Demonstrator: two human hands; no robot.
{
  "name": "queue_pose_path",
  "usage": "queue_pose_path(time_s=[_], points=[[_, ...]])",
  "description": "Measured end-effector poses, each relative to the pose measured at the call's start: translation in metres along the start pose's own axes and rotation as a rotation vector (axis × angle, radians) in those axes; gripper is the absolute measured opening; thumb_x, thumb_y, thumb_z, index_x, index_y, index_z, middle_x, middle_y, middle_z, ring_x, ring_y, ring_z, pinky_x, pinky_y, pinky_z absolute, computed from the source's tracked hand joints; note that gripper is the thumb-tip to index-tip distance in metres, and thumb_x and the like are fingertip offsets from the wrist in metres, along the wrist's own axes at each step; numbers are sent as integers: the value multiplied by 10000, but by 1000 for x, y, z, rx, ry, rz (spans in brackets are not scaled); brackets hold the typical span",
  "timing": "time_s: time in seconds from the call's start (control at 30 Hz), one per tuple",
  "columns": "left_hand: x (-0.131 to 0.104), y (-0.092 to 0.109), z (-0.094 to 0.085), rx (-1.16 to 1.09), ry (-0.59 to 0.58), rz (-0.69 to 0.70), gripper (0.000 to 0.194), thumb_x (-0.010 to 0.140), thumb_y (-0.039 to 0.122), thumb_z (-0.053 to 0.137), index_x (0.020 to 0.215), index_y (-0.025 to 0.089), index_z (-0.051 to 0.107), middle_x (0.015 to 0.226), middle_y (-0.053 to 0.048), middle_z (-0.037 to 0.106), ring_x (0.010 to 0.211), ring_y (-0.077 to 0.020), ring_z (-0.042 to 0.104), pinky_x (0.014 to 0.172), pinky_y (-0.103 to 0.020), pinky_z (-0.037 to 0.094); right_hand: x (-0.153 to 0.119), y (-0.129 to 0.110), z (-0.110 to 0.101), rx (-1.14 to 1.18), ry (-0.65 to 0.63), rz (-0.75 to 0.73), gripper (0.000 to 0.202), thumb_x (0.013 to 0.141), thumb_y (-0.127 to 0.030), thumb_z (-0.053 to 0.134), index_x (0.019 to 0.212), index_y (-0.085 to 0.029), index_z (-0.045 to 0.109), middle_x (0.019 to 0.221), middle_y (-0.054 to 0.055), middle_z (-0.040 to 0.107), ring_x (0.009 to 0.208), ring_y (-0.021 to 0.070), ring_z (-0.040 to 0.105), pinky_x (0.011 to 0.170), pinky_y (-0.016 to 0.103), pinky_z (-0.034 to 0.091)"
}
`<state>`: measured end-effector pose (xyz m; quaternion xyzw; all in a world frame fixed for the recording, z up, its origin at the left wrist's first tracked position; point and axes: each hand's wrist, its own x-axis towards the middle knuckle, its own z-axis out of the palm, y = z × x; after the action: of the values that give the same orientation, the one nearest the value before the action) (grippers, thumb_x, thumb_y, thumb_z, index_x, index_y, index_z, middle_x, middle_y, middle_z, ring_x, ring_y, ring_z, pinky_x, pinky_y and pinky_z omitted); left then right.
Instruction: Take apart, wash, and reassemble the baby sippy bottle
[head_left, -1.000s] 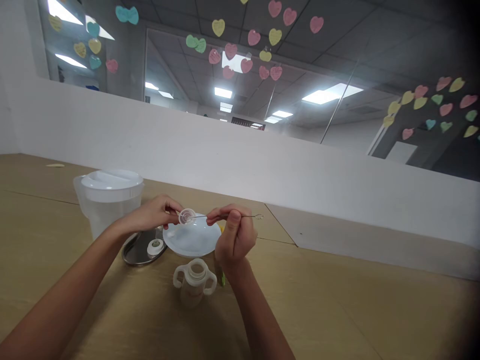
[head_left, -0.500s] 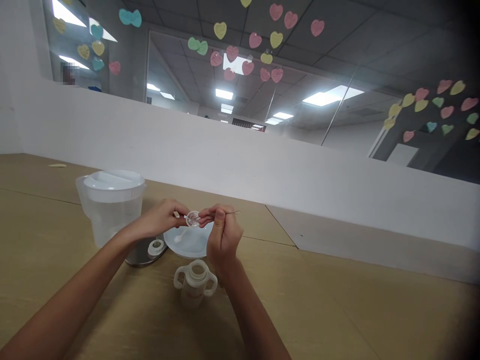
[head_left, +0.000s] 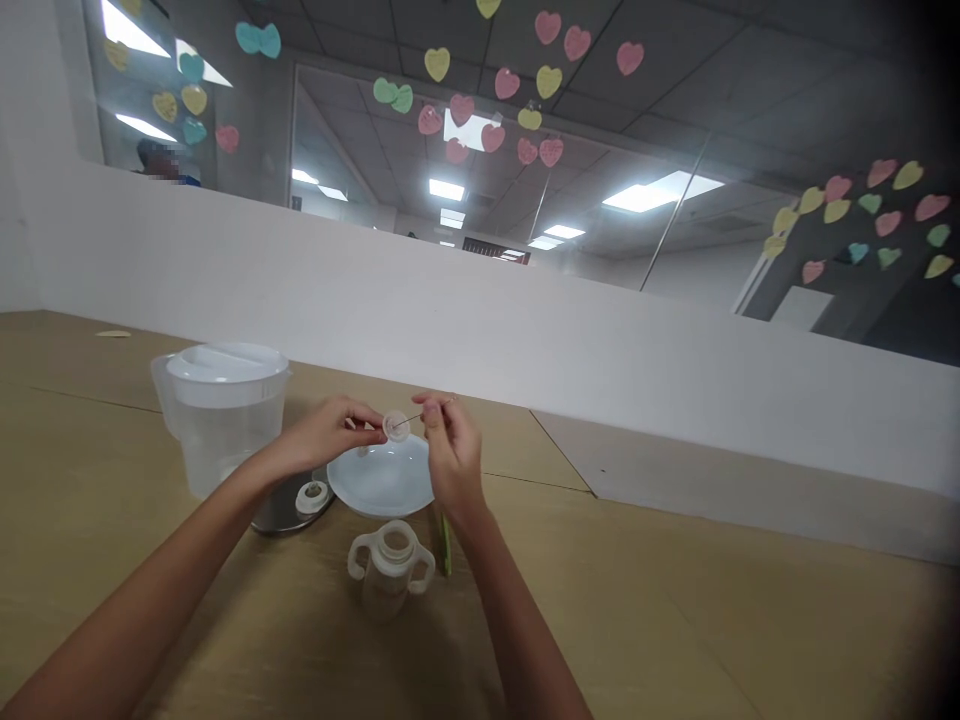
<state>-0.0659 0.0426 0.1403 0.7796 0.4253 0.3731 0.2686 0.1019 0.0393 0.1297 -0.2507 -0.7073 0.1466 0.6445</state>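
Above a pale shallow bowl [head_left: 379, 480], my left hand [head_left: 337, 432] pinches a small round translucent white part [head_left: 396, 426] by its edge. A thin wire-like tool [head_left: 409, 420] is between the fingers of my right hand [head_left: 452, 450], its tip at the round part. Below the bowl stands a translucent two-handled bottle [head_left: 390, 570], upright and with its top uncovered. On a dark round tray [head_left: 281, 510] left of the bowl lies a white ring-shaped cap [head_left: 312, 496].
A clear pitcher [head_left: 229, 430] with a white lid stands behind my left forearm. A slim green item [head_left: 446, 545] lies beside my right wrist. The white wall [head_left: 480, 325] borders the table's back. Behind the glass at upper left, part of a person shows.
My right hand has shifted slightly right and up, drawing the tool's visible tip rightward. The round part has tilted and risen a little. The green item has come into view.
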Motion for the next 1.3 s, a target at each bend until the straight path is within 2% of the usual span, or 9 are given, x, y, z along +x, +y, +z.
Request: queue_pose_path(time_s=[0.17, 0.37, 0.47, 0.57, 0.67, 0.9, 1.1, 1.23, 1.3], points=[[1, 1, 5, -16, -26, 26, 236, 729, 312, 547, 770, 138, 701, 656, 1, 584, 619, -111, 433, 559, -209, 322, 0, -2, -5, 54, 62, 59, 337, 920, -375, 362, 719, -164, 532, 526, -54, 403, 468, 72, 383, 467, 200, 310], [-1, -4, 5, -46, -10, 36, 214, 726, 313, 565, 712, 135, 685, 545, 34, 485, 553, -88, 376, 507, -204, 268, -11, 9, 14, -26, -2, 51, 324, 917, -337, 358, 696, -164, 521, 554, -38, 444, 513, 79, 414, 503, 204, 329], [-1, -2, 5, -45, -6, 30, 226, 729, 329, 576, 684, 135, 682, 540, 31, 521, 546, -89, 411, 502, -201, 287, -11, 13, 17, -7, -17, 62, 325, 901, -330, 384, 667, -160, 531, 596, -18, 490, 572, 88, 452, 537, 209, 351], [-2, 4, 6, -111, -6, 15, 246, 740, 346, 582, 827, 155, 712, 737, -8, 670, 677, -129, 539, 603, -215, 393, -2, 10, 5, 149, 68, 160, 338, 877, -392, 424, 671, -155, 549, 549, -42, 425, 487, 70, 388, 455, 196, 309], [-4, 13, 9, -128, 5, 4, 303, 748, 378, 584, 935, 173, 708, 928, -47, 704, 826, -180, 592, 698, -254, 441, 11, -1, -18, 315, 166, 233, 340, 837, -441, 483, 676, -150, 554, 519, -61, 390, 405, 45, 284, 374, 182, 213], [-6, 15, 10, -91, -2, 50, 298, 757, 386, 584, 939, 187, 711, 976, -54, 703, 901, -199, 608, 745, -275, 460, 23, -15, -49, 330, 382, 200, 328, 817, -436, 523, 641, -160, 519, 492, -67, 383, 379, 35, 302, 343, 166, 200], [1, 2, 6, 45, 59, 83, 298, 764, 400, 572, 944, 205, 708, 974, -49, 695, 871, -184, 597, 721, -262, 446, 25, -10, -48, 357, 458, 196, 319, 804, -422, 532, 630, -155, 516, 475, -69, 389, 358, 31, 312, 325, 163, 209], [8, -19, 1, 216, 114, 85, 280, 771, 391, 561, 910, 202, 716, 914, -48, 696, 812, -176, 586, 693, -262, 424, 32, -4, -65, 341, 600, 202, 310, 800, -421, 524, 627, -169, 477, 479, -78, 390, 355, 32, 320, 322, 155, 227], [12, -32, 3, 320, 146, 83, 253, 776, 369, 561, 890, 207, 719, 906, -47, 695, 811, -179, 577, 701, -267, 414, 34, 7, -72, 282, 578, 245, 306, 782, -427, 534, 629, -167, 485, 489, -74, 410, 361, 34, 336, 323, 155, 242]])
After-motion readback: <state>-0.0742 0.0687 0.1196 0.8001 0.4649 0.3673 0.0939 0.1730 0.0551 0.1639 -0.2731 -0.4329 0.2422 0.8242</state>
